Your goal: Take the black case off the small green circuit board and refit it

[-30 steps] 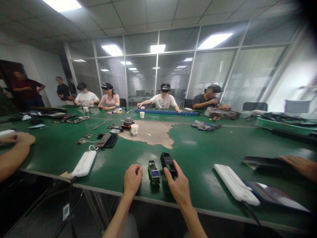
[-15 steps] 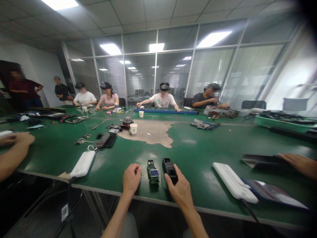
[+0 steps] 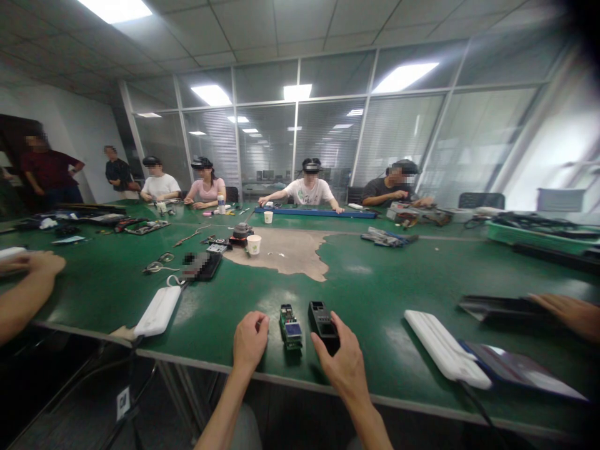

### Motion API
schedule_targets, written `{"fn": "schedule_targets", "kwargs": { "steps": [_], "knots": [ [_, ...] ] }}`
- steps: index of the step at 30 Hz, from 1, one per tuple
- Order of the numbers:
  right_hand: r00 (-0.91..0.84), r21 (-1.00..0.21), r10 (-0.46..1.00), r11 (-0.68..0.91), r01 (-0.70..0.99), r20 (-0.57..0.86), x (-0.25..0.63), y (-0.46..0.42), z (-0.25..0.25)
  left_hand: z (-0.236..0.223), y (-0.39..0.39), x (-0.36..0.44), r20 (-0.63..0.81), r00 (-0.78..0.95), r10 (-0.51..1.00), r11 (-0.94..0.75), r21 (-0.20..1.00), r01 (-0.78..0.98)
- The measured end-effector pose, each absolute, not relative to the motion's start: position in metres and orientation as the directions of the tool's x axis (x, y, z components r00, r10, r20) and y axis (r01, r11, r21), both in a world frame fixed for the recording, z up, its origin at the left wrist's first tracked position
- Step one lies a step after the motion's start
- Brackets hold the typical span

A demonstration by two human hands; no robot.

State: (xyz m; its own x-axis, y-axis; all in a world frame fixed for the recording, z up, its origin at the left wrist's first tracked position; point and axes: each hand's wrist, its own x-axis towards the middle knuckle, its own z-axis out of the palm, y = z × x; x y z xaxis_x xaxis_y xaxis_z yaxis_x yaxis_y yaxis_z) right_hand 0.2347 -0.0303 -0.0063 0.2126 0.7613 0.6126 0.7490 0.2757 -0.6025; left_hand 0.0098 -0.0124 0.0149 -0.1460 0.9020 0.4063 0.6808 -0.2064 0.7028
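Note:
A narrow green circuit board (image 3: 291,330) with a small bluish screen stands on the green table between my hands. To its left my left hand (image 3: 250,340) rests on the tabletop, fingers curled in and nothing visible in them. On the board's right lies a black plastic housing (image 3: 321,317) with several cut-outs. My right hand (image 3: 344,356) is around its near end, thumb on the left side and forefinger by the right edge, spread apart. The housing sits on the table, and its near end is partly hidden by the hand.
White power banks (image 3: 159,310) lie left and right, the right one beside a dark glossy panel (image 3: 520,369). Neighbours' hands (image 3: 569,312) show at both edges. Farther back are a paper cup (image 3: 254,244), gloves (image 3: 387,237), a green basket (image 3: 539,232) and seated people.
My right hand has lowered the black housing from a tilted hold onto the table, and its fingers have loosened around it. My left hand and the circuit board have stayed put.

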Motion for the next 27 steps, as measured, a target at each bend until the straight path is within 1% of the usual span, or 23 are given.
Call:
{"fn": "schedule_targets", "kwargs": {
  "steps": [4,8,12,16,18,22,27],
  "knots": [
    [0.155,-0.517,0.742,0.286,0.806,0.652,0.232,-0.030,-0.007,0.014,-0.013,0.009,0.404,-0.139,0.904,-0.207,0.699,0.685],
    [0.104,-0.477,0.762,0.287,0.831,0.639,0.232,-0.030,-0.012,0.013,-0.012,0.009,0.411,-0.144,0.900,-0.211,0.700,0.682],
    [0.122,-0.501,0.791,0.252,0.828,0.599,0.231,-0.032,-0.011,0.012,-0.011,0.008,0.412,-0.139,0.901,-0.216,0.701,0.679],
    [0.198,-0.602,0.816,0.214,0.769,0.543,0.225,-0.037,0.008,0.011,-0.011,0.008,0.417,-0.137,0.898,-0.222,0.700,0.679],
    [0.203,-0.639,0.816,0.243,0.730,0.542,0.217,-0.040,0.021,0.011,-0.011,0.008,0.418,-0.137,0.898,-0.223,0.701,0.677],
    [0.132,-0.632,0.810,0.331,0.701,0.571,0.197,-0.041,0.039,0.011,-0.011,0.008,0.415,-0.136,0.899,-0.220,0.701,0.679],
    [0.066,-0.594,0.818,0.357,0.721,0.572,0.175,-0.037,0.038,0.011,-0.012,0.009,0.414,-0.131,0.901,-0.224,0.701,0.678]
  ]
}}
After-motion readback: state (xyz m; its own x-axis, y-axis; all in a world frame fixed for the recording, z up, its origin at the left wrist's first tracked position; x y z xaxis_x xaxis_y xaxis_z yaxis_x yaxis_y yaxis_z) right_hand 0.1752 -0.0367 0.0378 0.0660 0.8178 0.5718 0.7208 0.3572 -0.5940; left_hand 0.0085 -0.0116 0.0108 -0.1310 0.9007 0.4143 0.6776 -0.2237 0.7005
